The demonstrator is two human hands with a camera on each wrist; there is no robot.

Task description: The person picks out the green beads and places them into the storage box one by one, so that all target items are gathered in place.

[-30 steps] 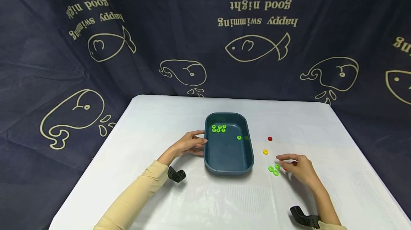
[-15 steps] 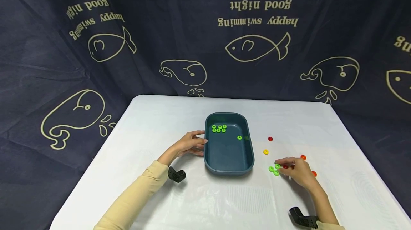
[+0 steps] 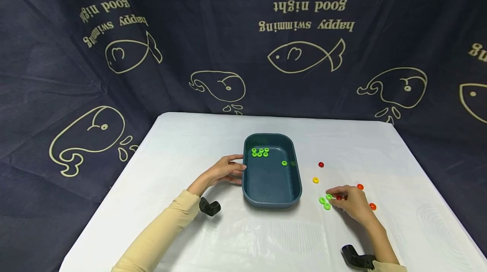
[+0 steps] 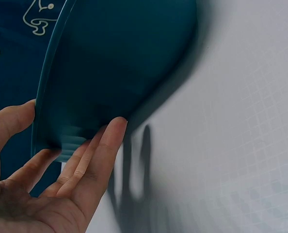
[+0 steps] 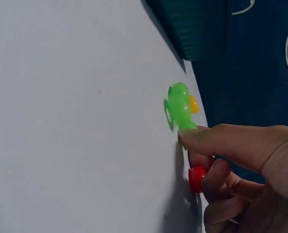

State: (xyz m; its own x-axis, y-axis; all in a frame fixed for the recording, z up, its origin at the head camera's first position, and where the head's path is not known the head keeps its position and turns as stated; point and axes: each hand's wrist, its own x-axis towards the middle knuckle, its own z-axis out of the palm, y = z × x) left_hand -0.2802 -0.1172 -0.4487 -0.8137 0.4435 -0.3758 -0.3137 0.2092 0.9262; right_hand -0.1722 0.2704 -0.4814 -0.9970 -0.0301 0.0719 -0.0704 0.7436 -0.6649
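A dark teal tray [image 3: 270,183] stands on the table with several small green rings [image 3: 260,154] at its far left inside, and a lone green ring [image 3: 284,163] apart from them. My left hand [image 3: 222,170] touches the tray's left side; in the left wrist view its thumb meets the rim and fairly straight fingers lie against the outer wall. Right of the tray, my right hand [image 3: 351,202] pinches a green ring [image 3: 329,197] between thumb and index finger, low over the table. Two more green rings [image 3: 322,200] lie beside it. Beneath the curled fingers sits a red ring [image 5: 197,179].
A yellow ring [image 3: 316,180] and a dark red ring [image 3: 321,164] lie between tray and right hand. Two orange-red rings [image 3: 359,186] are beyond that hand's far side. A white cover [image 3: 190,141] lies over the table, and a dark blue patterned cloth [image 3: 213,44] hangs behind.
My right hand has lowered slightly onto the green rings and its fingers have closed on one; the nearest green ring shifted slightly. Orange-red rings have come into sight. The left hand stays put.
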